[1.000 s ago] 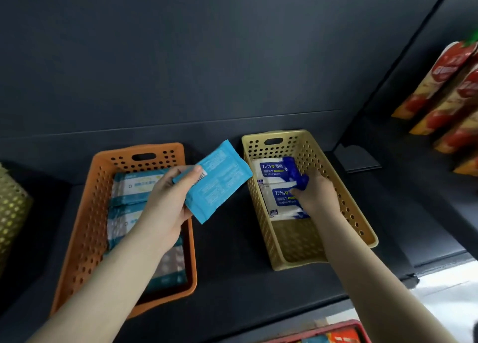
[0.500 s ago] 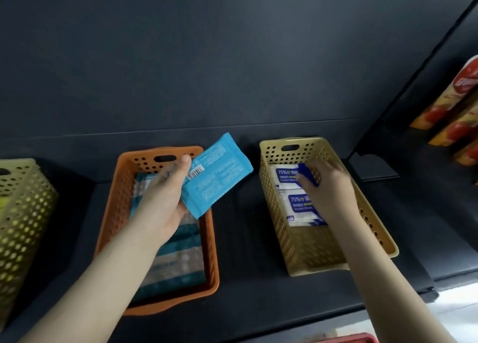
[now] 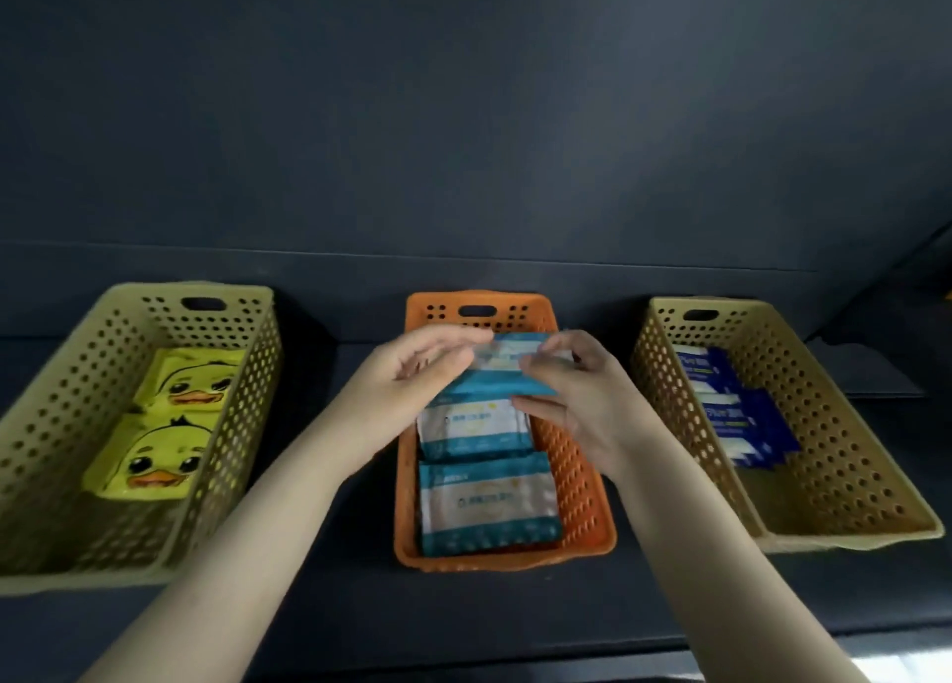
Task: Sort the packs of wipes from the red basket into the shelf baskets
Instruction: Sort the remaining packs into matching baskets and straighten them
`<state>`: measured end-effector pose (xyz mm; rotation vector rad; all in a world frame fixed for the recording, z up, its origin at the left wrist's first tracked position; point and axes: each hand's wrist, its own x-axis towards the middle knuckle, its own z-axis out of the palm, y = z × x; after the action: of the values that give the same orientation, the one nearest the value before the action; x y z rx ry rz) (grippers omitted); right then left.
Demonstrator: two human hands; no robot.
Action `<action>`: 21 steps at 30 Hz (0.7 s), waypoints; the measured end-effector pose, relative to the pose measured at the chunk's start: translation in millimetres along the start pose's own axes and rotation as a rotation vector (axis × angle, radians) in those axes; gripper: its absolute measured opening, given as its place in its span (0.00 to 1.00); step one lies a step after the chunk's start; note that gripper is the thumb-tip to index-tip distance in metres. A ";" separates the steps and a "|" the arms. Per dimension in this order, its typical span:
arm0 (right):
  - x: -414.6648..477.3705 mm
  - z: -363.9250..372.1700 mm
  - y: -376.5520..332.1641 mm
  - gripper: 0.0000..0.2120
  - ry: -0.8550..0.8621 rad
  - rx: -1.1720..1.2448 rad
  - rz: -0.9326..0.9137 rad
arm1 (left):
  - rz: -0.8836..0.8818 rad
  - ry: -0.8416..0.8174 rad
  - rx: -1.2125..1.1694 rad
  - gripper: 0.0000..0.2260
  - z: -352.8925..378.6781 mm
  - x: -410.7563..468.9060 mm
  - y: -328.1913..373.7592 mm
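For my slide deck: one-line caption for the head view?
Both hands, left hand and right hand, hold a teal wipes pack over the orange basket.

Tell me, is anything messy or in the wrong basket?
Nothing is in the wrong basket. The duck packs sit in the left basket, teal packs in the orange basket. Only the blue packs in the right basket look a bit untidy, fanned out crookedly.
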<state>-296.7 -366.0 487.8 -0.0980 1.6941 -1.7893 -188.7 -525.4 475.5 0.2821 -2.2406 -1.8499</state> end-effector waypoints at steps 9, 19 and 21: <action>2.2 0.4 40.4 0.28 0.188 -0.143 -0.107 | -0.273 0.078 0.040 0.29 -5.1 0.0 -55.4; 23.6 19.0 48.4 0.29 0.224 -0.640 -0.014 | -0.292 0.077 -0.041 0.26 -2.9 -2.9 -54.5; 23.6 21.4 49.8 0.31 0.261 -0.614 -0.014 | -0.289 0.071 -0.045 0.26 -3.5 -3.0 -54.9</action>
<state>-284.6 -393.3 436.8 -0.1450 2.3882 -1.2723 -184.5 -538.1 422.1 0.6847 -2.2016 -1.9892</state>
